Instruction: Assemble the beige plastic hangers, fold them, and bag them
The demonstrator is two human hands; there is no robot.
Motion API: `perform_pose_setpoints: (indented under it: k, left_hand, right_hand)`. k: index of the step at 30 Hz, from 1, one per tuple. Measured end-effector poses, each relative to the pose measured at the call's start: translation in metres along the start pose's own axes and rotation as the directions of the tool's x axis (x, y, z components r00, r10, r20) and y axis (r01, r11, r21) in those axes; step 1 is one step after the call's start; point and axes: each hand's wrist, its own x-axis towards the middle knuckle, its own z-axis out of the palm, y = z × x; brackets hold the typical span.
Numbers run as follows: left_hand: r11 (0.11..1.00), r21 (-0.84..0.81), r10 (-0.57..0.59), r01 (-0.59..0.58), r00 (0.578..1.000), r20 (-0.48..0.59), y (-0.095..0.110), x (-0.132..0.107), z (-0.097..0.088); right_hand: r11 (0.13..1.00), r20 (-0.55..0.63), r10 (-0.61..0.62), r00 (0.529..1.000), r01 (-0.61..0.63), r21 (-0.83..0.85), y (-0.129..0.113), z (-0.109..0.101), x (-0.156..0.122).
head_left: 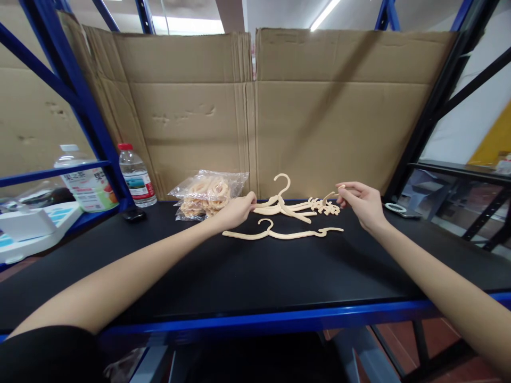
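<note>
A small pile of cream plastic hangers (293,206) lies on the black shelf top (255,271), one hook standing up. My left hand (238,210) is closed, pinching the left end of that pile. My right hand (361,202) pinches the right end, fingers curled near a small hook. One single cream hanger (281,233) lies flat in front of the pile, touched by neither hand.
A clear bag of cream hangers (207,194) sits behind my left hand. A water bottle (137,175), a tea bottle (85,183) and a black object (133,215) stand at the left. Cardboard (255,106) lines the back. A phone (399,209) lies at the right.
</note>
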Motion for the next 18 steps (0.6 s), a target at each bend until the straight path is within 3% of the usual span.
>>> perform_pose_setpoints:
  k: [6, 11, 18]
  left_hand:
    - [0.959, -0.283, -0.072, 0.027, 0.986, -0.149, 0.02, -0.046, -0.008]
    - [0.946, -0.321, -0.088, 0.042, 0.987, -0.132, 0.031, -0.071, -0.002]
    - [0.941, -0.329, -0.123, 0.076, 0.985, -0.123, 0.026, -0.074, 0.009]
  right_hand:
    - [0.923, 0.208, 0.127, 0.97, -0.192, 0.333, -0.017, 0.018, -0.029]
    - [0.895, 0.288, 0.2, 0.937, -0.294, 0.337, -0.019, 0.026, -0.038]
    - [0.843, 0.321, 0.276, 0.906, -0.389, 0.371, 0.001, 0.023, -0.035]
